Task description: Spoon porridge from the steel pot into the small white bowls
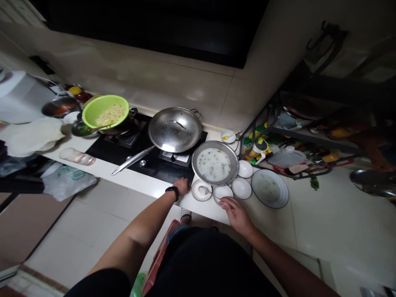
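My right hand (236, 216) is closed on the handle of a white spoon (202, 190), whose head sits over a small white dish (196, 195). Beneath the spoon handle and my fingertips is a small white bowl (223, 192). My left hand (182, 186) rests at the front right corner of the black stove, holding nothing visible; its fingertips are partly hidden. Just beyond the dishes stands a large steel bowl (236, 167) of whitish soup with dark green bits. Two more small white bowls, one nearer (241, 188) and one farther (246, 169), stand beside it.
A lidded wok (175, 130) sits on the stove (154, 169), its long handle (133, 161) reaching over the counter edge. A green basin (89, 113) of shredded food is to the left. A ridged bowl (286, 187) with cloudy liquid and a rack (297, 175) are at right.
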A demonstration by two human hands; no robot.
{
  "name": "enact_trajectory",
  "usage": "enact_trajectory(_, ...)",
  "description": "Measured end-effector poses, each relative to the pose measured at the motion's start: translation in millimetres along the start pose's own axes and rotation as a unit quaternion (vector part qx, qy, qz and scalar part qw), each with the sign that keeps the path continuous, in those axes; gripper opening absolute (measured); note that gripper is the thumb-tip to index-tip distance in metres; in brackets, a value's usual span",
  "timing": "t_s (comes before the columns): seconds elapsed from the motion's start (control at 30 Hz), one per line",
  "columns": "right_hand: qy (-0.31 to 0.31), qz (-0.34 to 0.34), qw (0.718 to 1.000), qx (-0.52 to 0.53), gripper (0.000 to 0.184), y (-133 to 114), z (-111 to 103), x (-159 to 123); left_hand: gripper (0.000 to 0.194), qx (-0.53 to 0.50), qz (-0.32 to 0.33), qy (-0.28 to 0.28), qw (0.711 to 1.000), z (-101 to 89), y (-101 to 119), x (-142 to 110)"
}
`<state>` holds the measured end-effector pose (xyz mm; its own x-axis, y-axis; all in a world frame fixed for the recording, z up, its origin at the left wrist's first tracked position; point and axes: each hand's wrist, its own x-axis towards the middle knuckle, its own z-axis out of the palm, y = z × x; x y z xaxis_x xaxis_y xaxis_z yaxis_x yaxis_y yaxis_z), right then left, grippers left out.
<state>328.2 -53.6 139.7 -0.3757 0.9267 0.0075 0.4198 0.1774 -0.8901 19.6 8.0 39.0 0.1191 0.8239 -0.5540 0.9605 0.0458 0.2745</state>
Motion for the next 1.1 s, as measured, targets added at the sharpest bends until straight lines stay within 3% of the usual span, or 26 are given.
enact_trajectory(0.03, 0.038, 0.074, 0.995, 0.063, 0.034, 2, 2, -1, 0.037, -0.002, 0.000, 0.000, 1.000, 0.2, 0, 0)
enact_trajectory(0.1, 0.108, 0.199, 0.957, 0.181, 0.046, 6, 5, 1, 0.037, -0.006, -0.001, 0.000, 1.000, 0.1, 0, 0)
enact_trajectory(0.17, 0.156, 0.269, 0.911, 0.269, 0.055, 6, 7, 5, 0.037, -0.010, -0.003, 0.001, 1.000, -0.8, 0, 0)
enact_trajectory(0.27, 0.186, 0.298, 0.872, 0.341, 0.057, 0, 2, 11, 0.038, -0.008, -0.004, -0.001, 1.000, -3.3, 1, -2)
enact_trajectory(0.37, 0.201, 0.289, 0.860, 0.369, 0.052, -12, -11, 18, 0.037, -0.010, -0.005, -0.003, 1.000, -5.7, 2, -3)
enact_trajectory(0.5, 0.229, 0.251, 0.868, 0.363, 0.044, -19, -34, 38, 0.037, -0.005, -0.004, -0.007, 1.000, -6.4, 3, -4)
enact_trajectory(0.6, 0.248, 0.204, 0.902, 0.290, 0.040, -16, -47, 57, 0.036, 0.003, -0.001, -0.005, 1.000, -5.8, 3, -4)
enact_trajectory(0.67, 0.238, 0.145, 0.942, 0.185, 0.036, -13, -54, 67, 0.036, 0.004, 0.002, -0.004, 1.000, -5.4, 3, -3)
enact_trajectory(0.77, 0.168, -0.017, 0.984, -0.049, 0.030, -11, -63, 74, 0.036, 0.003, 0.000, -0.005, 1.000, -4.3, 2, -3)
enact_trajectory(0.83, 0.104, -0.129, 0.967, -0.193, 0.029, -11, -68, 74, 0.035, 0.002, -0.001, -0.003, 1.000, -2.8, 1, -2)
enact_trajectory(0.9, 0.051, -0.196, 0.934, -0.293, 0.032, -11, -70, 72, 0.036, -0.001, -0.001, -0.001, 1.000, -1.0, 0, -1)
enact_trajectory(1.0, -0.002, -0.224, 0.898, -0.380, 0.039, -6, -69, 69, 0.037, -0.006, -0.002, 0.002, 1.000, 0.7, -2, 0)
enact_trajectory(1.1, -0.036, -0.205, 0.895, -0.396, 0.042, 0, -65, 68, 0.038, -0.007, -0.003, -0.001, 1.000, 0.1, -2, 0)
